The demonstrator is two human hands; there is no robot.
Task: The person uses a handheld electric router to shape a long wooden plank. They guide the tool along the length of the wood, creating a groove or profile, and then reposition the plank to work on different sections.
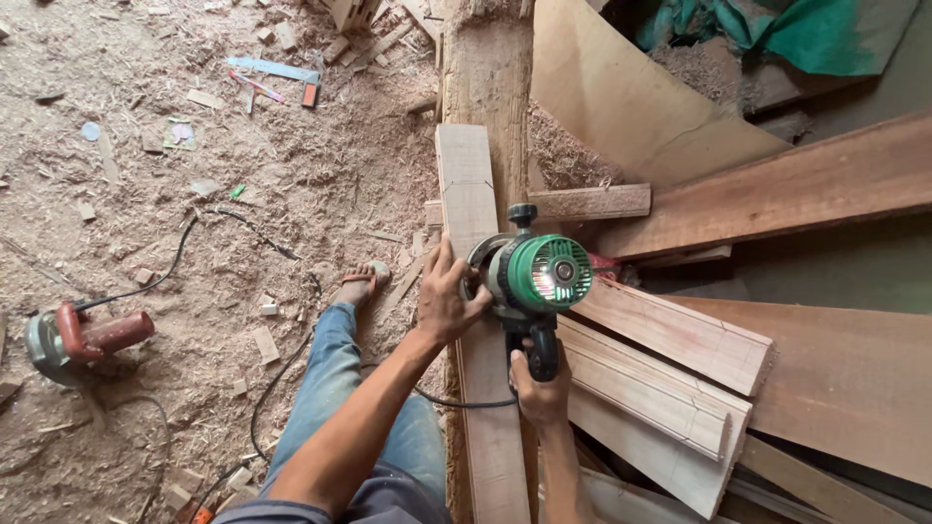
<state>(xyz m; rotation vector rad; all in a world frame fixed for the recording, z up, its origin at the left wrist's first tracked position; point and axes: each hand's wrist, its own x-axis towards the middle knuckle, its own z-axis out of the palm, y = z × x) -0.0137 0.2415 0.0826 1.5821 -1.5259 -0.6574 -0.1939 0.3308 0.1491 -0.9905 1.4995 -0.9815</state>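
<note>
A green and black hand-held power cutter (540,276) sits on a long pale wooden plank (468,199) that runs away from me across a rough beam (488,68). My left hand (447,299) presses on the plank and against the tool's front guard. My right hand (540,386) grips the tool's black rear handle. A pencil line crosses the plank ahead of the tool. A black cord trails from the handle toward my leg (335,388).
Moulded boards (670,335) and dark planks (777,189) are stacked on the right. The floor on the left is thick with sawdust and offcuts. A red circular saw (78,338) with a black cable lies at far left. A curved plywood sheet (621,97) leans behind.
</note>
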